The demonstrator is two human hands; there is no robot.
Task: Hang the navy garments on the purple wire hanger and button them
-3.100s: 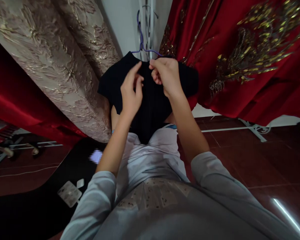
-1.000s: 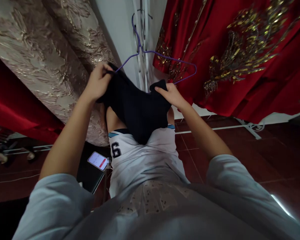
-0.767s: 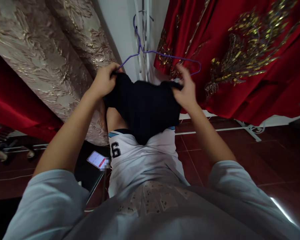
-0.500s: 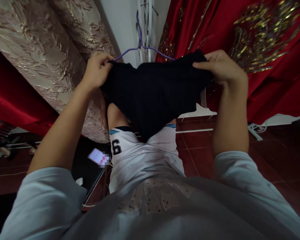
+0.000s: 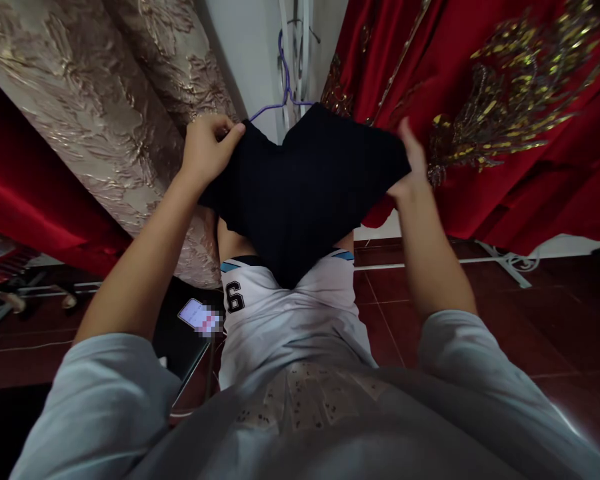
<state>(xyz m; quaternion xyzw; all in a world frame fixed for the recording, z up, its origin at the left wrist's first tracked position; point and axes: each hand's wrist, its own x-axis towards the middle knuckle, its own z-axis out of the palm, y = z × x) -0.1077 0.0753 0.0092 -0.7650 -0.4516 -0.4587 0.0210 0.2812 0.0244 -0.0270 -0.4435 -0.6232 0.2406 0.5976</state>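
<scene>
A dark navy garment (image 5: 310, 180) hangs in front of me from a purple wire hanger (image 5: 287, 93), its lower part drooping to a point over my white shorts. I cannot tell its exact kind. At its upper left corner my left hand (image 5: 207, 147) pinches the cloth between thumb and fingers. My right hand (image 5: 411, 163) lies against the garment's right edge, slightly blurred, fingers stretched upward and thumb apart below. Part of that hand is hidden behind the cloth.
Left stands a pale embossed fabric (image 5: 100, 127); right hangs red cloth with gold sequins (image 5: 505, 100). The hanger is by a white metal rack (image 5: 300, 53). A phone (image 5: 200, 317) lies on a black surface (image 5: 165, 320) beside my leg. The floor (image 5: 480, 313) is dark red tile.
My right hand has moved inward and loosened from its pinch on the garment's upper right, fingers now stretched. The cloth's right side has drawn in and peaks near the hanger. My left hand shifted slightly right.
</scene>
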